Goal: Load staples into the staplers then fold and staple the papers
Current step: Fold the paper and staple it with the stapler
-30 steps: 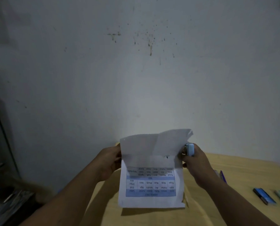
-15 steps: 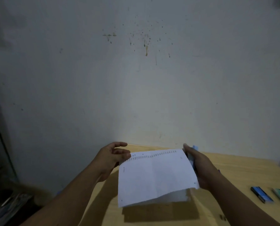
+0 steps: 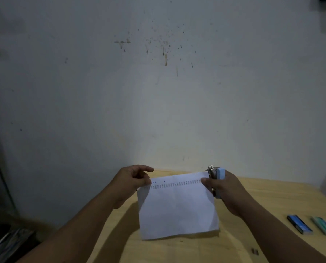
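Note:
A folded white paper (image 3: 177,205) with a row of small print along its top edge hangs above the wooden table (image 3: 268,198). My left hand (image 3: 131,181) pinches its upper left corner between thumb and fingers. My right hand (image 3: 226,190) grips a light blue stapler (image 3: 218,177) at the paper's upper right corner, and its thumb presses on the sheet there. The stapler's metal front points up beside the paper's edge.
Two small boxes lie at the table's right, a dark blue one (image 3: 299,224) and a teal one (image 3: 324,225). A small strip of staples (image 3: 254,251) lies near the front. A stained wall rises behind. Dark clutter sits at the lower left.
The printed table side was up with the top flap raised; the paper was then folded over and now shows its blank side, held at both top corners. The stapler came back into sight.

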